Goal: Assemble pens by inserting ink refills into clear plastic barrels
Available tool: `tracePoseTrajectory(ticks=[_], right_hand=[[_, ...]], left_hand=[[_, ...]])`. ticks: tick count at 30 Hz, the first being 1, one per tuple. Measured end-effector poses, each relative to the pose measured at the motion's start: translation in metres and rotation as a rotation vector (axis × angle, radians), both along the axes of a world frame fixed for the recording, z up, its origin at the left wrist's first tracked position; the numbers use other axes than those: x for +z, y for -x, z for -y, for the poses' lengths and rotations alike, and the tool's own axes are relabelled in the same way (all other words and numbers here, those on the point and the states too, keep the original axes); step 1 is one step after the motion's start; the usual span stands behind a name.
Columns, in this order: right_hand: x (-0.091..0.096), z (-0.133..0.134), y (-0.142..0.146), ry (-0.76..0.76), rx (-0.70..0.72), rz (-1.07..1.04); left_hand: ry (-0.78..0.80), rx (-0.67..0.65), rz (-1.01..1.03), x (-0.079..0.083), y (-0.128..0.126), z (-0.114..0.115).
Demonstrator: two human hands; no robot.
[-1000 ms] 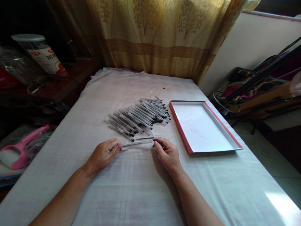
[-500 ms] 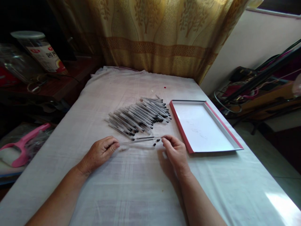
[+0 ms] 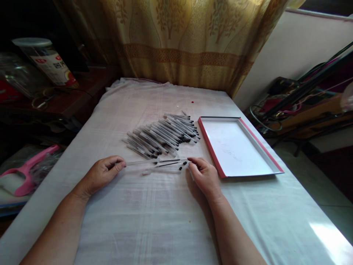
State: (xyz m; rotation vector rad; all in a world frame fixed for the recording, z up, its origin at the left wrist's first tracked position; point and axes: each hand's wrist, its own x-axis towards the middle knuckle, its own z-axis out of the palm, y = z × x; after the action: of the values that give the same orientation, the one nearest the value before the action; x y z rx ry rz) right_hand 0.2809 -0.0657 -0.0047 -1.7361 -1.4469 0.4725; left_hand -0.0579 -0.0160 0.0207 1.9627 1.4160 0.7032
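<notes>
My left hand (image 3: 100,173) pinches the end of a clear pen barrel (image 3: 140,162) that lies across the white cloth. My right hand (image 3: 204,176) pinches the other end of a thin ink refill (image 3: 171,161), which sticks partly out of that barrel. Between the hands lie a clear pen cap (image 3: 161,171) and a small black end plug (image 3: 182,165). Just beyond, a pile of several clear pens with black tips (image 3: 162,135) rests on the cloth.
A shallow white tray with a red rim (image 3: 212,149) sits to the right of the pens. The table's white cloth (image 3: 154,217) runs up to a gold curtain (image 3: 179,44). A jar (image 3: 48,62) and a pink tool (image 3: 26,171) lie off the left side.
My left hand has slid left with the clear barrel, drawing it off the refill that my right hand holds still. The cap and the black plug stay on the cloth.
</notes>
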Motion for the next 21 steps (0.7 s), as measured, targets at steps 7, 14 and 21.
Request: tracePoseTrajectory(ticks=[7,14,21], right_hand=[[0.014,0.007,0.015,-0.060,0.128,0.127],[0.013,0.012,0.032,0.049,0.377,-0.097],[0.014,0.011,0.030,0.113,0.425,-0.087]], left_hand=[[-0.094,-0.122,0.042,-0.006,-0.039,0.016],[-0.109,-0.162,0.025,-0.013,-0.055,0.024],[-0.151,-0.157,-0.019,-0.016,-0.052,0.023]])
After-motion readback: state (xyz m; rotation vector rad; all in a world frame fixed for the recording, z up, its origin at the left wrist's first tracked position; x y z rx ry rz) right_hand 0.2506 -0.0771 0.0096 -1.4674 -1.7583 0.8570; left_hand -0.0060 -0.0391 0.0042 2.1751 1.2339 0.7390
